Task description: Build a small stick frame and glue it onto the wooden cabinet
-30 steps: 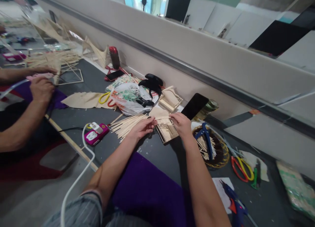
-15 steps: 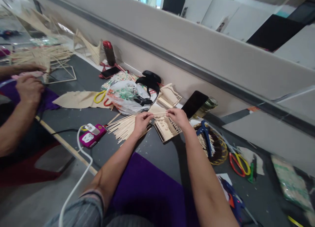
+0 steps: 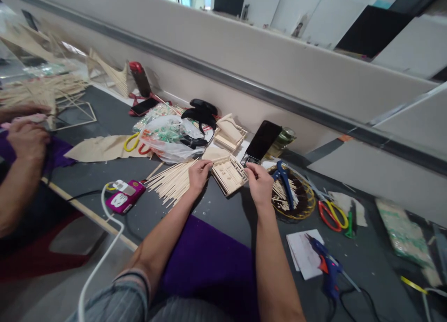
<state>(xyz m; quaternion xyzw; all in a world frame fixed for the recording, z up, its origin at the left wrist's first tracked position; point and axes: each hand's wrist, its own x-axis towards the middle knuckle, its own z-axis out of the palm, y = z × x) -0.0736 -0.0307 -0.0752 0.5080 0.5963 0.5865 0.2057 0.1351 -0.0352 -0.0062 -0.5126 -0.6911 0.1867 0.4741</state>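
Observation:
A small model built of wooden sticks (image 3: 228, 177) sits on the dark grey table in front of me, with an openwork lattice along its right side. My left hand (image 3: 199, 177) pinches at its left corner, thumb and forefinger together. At the right edge, the closed fingertips of my right hand (image 3: 260, 184) meet the lattice. Whether either hand also pinches a loose stick is too small to make out. Beside my left hand a fan of thin wooden sticks (image 3: 171, 182) lies spread out. A second stick-built piece (image 3: 230, 133) stands behind the model.
To the right are a phone (image 3: 263, 138), a glass jar (image 3: 285, 137), a basket (image 3: 310, 210) with blue cutters (image 3: 286, 184), scissors (image 3: 333, 215) and a glue gun (image 3: 326, 261). Left are a plastic bag (image 3: 171, 138), a magenta power strip (image 3: 125, 196) and a co-worker's hands (image 3: 28, 136).
My hands have moved apart to either side of the model; the thin sticks stretched between them earlier no longer show there. The view has shifted slightly right, revealing more of the glue gun.

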